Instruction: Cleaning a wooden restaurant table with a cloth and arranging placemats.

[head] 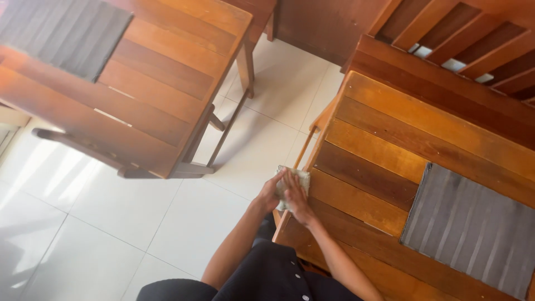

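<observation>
Hands meet on a cloth (291, 187) at the near-left edge of the right-hand table (384, 156). The right hand (297, 196) lies flat on top of the cloth, fingers spread and pressing it against the wood at the edge; its grip is a flat press rather than a closed pinch. The left hand (271, 192) comes in from the floor side, fingers curled around the cloth's left part where it hangs over the table edge, so this grip is closed on the cloth. The cloth is pale, greenish-white and crumpled, mostly hidden under the two hands.

Both forearms reach up from the bottom of the view, above dark clothing (267, 278) with small buttons.

The table is of orange-brown slats. A grey striped mat (473, 228) lies on it to the right, well apart from the cloth. Behind the table stands a slatted bench back (457, 39).

Across the white tiled floor (111, 223), to the upper left, stands a second table (150, 83) of the same slatted wood, with another grey mat (61, 30) on its far corner.
</observation>
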